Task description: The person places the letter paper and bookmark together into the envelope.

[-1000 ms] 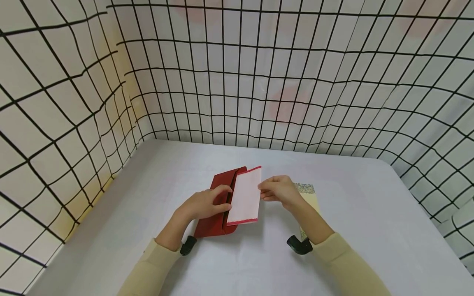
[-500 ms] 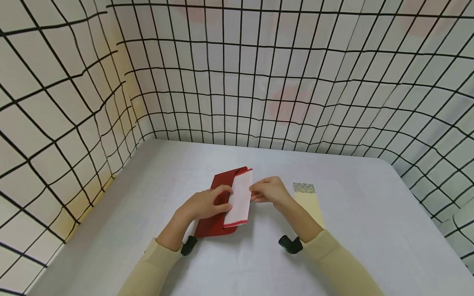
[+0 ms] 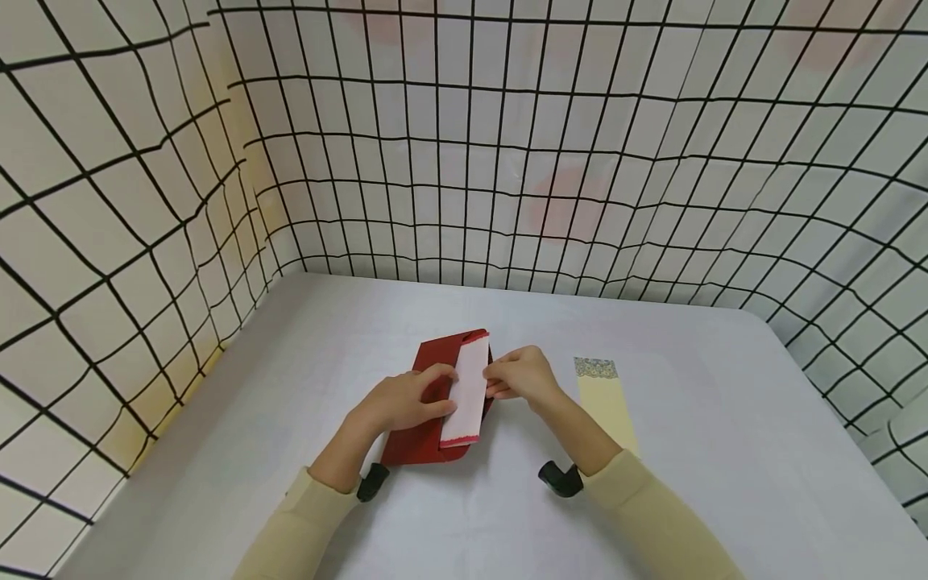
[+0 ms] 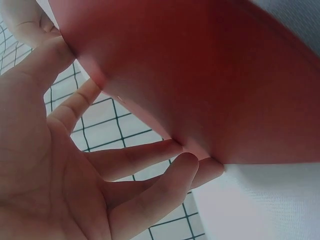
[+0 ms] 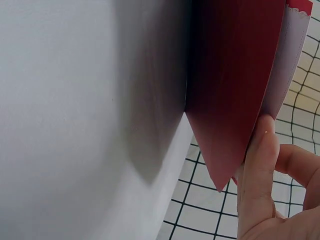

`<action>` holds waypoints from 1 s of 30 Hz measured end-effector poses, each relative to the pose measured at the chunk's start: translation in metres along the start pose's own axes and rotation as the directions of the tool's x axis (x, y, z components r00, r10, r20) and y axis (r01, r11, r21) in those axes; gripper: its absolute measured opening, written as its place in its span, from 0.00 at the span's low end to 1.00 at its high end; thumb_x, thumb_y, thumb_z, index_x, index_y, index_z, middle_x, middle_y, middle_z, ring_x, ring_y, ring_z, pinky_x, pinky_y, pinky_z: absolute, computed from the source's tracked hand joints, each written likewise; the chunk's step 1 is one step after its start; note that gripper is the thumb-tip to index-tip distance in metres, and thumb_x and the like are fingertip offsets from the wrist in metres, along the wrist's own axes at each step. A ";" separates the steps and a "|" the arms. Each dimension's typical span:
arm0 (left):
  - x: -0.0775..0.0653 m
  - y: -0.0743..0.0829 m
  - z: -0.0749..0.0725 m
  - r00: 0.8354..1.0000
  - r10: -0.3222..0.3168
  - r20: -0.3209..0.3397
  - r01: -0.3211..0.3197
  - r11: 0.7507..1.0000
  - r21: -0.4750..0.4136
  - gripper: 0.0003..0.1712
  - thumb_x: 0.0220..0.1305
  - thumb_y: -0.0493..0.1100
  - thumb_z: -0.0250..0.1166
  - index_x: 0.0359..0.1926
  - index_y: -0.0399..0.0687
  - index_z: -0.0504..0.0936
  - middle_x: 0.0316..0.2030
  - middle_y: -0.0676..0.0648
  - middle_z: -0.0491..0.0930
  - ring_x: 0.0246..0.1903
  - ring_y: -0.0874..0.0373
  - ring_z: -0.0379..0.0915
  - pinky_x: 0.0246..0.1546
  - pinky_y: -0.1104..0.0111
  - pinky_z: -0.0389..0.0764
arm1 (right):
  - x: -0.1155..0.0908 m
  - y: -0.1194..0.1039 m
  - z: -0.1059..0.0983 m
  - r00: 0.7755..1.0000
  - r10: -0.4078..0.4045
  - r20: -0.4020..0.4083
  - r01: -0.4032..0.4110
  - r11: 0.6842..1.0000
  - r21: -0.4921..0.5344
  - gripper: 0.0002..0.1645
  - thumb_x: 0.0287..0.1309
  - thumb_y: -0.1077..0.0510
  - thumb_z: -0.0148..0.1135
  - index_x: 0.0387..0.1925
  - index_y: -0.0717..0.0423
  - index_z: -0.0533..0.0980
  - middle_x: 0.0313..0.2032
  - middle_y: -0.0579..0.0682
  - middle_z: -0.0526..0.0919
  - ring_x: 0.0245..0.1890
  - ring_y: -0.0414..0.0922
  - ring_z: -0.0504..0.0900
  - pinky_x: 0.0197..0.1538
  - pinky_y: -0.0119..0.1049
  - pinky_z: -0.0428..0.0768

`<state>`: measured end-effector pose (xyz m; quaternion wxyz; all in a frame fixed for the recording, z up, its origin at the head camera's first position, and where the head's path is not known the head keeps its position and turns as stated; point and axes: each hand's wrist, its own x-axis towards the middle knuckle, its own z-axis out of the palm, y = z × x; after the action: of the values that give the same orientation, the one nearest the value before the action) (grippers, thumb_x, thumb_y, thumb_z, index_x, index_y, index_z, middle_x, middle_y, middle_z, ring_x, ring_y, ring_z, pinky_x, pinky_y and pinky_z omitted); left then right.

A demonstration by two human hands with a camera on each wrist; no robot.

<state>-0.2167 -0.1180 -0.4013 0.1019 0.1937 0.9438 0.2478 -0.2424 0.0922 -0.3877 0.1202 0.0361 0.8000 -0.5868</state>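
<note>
Head view: one white backdrop with a black grid rises at the back and sides of one white table. Two pale yellow sleeves reach in from the near edge, one on each arm. One red envelope is held over the middle of the table; the right wrist view shows its red panels standing apart from each other, angled to the white surface.

Two hands work at it. The left hand, fingers bent and spread, holds the envelope along one edge, its thumb and index finger straddling a gap in front of the card. The right hand pinches the card's outer long edge between thumb and fingers; whether the pinch also takes in red paper cannot be told.

One pale pink card lies at the envelope's opening, between the hands; how deep it sits is unclear. One yellow strip lies on the table to the right, partly hidden by the right forearm. Two black wrist devices show, one per wrist. Smallest are two red bands, one at each end of the card, and one patterned band at the strip's far end.
</note>
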 end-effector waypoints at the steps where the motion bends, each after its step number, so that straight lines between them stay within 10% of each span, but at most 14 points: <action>1: 0.000 0.000 0.000 1.000 0.003 -0.002 -0.003 1.000 0.003 0.24 0.58 0.60 0.60 0.56 0.69 0.67 0.37 0.52 0.74 0.33 0.60 0.70 0.35 0.63 0.72 | 0.000 0.000 0.001 1.000 0.002 0.003 -0.002 1.000 0.004 0.09 0.51 0.64 0.63 0.30 0.70 0.78 0.19 0.56 0.81 0.18 0.45 0.82 0.24 0.32 0.79; 30: 0.000 -0.001 0.002 0.999 0.034 -0.028 -0.033 0.999 0.026 0.24 0.59 0.59 0.60 0.56 0.65 0.68 0.34 0.53 0.74 0.32 0.59 0.70 0.34 0.63 0.71 | 0.011 0.006 0.033 0.990 0.108 0.088 -0.121 0.981 0.152 0.08 0.51 0.69 0.62 0.32 0.73 0.76 0.20 0.55 0.79 0.16 0.41 0.80 0.25 0.32 0.79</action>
<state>-0.2164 -0.1184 -0.4032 0.0820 0.2072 0.9449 0.2400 -0.2471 0.0618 -0.4051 0.1824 0.0680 0.7424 -0.6410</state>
